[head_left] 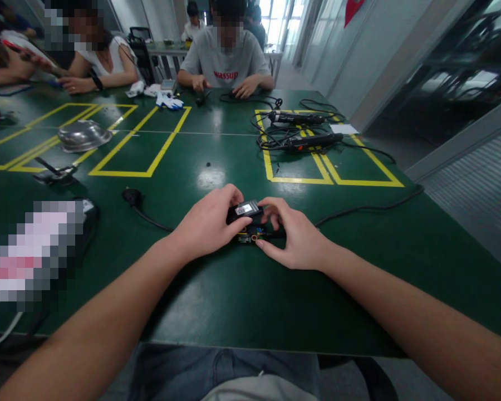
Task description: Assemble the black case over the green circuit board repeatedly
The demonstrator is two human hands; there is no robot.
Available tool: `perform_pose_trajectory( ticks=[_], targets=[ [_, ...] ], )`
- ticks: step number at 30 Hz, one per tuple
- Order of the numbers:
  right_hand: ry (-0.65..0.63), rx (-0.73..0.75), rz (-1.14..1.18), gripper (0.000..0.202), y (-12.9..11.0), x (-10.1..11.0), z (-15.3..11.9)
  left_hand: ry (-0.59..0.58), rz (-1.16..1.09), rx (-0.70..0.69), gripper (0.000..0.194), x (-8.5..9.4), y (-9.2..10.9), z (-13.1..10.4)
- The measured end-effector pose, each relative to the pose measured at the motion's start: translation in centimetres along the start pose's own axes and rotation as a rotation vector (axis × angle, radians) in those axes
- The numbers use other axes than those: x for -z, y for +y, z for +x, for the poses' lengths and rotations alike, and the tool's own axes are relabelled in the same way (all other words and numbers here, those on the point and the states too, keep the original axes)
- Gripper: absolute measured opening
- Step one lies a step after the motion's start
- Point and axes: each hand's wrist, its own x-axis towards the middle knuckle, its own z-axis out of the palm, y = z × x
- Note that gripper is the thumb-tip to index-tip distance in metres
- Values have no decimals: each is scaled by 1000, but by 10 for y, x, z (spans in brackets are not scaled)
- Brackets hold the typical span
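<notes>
In front of me on the green table is an opened power adapter. Its black casing half (247, 209) bears a white label and is tilted up over a bare circuit board (250, 236) with small coloured parts. My left hand (211, 223) pinches the left side of the casing half between thumb and fingers. Curved around the right end is my right hand (296, 234), its thumb at the near edge of the board and its fingers by the casing. A black cord with a plug (132, 196) runs out to the left, and another cable (367, 208) leads off right.
Black corded tools (300, 139) lie tangled within yellow tape at the back right. A metal bowl (83, 135) and a small metal stand (56, 174) are on the left, near a blurred-out device (37, 250). Across the table, a person (225, 55) sits working; white gloves (169, 101) lie nearby.
</notes>
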Motion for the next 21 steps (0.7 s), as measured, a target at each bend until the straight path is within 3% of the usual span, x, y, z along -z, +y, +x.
perform_pose_trajectory(
  ticks=[2, 6, 11, 15, 21],
  targets=[
    [0, -11, 4, 60, 0, 2, -1, 5, 124, 53, 21, -1, -4, 2],
    [-78, 40, -65, 22, -1, 11, -4, -86, 168, 43, 11, 0, -11, 4],
    [-157, 86, -98, 8, -4, 18, -4, -13, 175, -50, 18, 19, -3, -3],
    [-154, 33, -97, 10, -4, 17, -3, -218, 145, -10, 18, 31, 12, -13],
    [-141, 43, -96, 7, -2, 17, -4, -374, 194, -7, 9, 21, 12, -16]
  ],
)
